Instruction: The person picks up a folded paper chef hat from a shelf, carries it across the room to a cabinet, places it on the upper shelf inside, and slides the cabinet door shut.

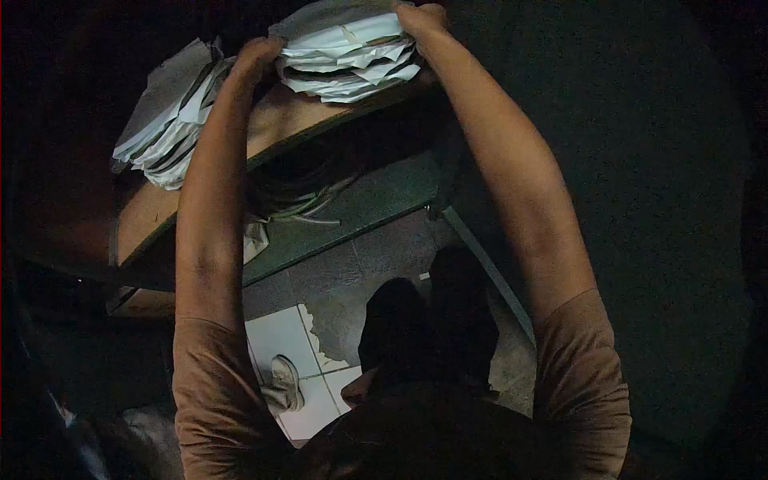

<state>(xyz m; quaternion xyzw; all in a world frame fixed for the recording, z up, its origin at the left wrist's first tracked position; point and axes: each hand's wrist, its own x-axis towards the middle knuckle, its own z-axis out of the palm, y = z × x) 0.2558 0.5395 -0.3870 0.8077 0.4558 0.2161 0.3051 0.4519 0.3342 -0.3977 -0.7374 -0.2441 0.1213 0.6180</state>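
Observation:
Both arms reach forward to a stack of layered white and dark sheets (348,60) on a wooden shelf (300,120). At the stack's left edge, my left hand (260,54) is closed on it, its fingers partly hidden. My right hand (422,20) grips the upper right corner of the same stack, near the top edge of the view. A second similar stack (172,120) leans at an angle on the shelf to the left, partly behind my left forearm.
Cables (308,204) lie on a green lower shelf (384,192) under the wooden one. A metal bar (488,272) slants down to the right. On the white floor tiles (280,340) there is a shoe (282,386). Dark surfaces fill the right side.

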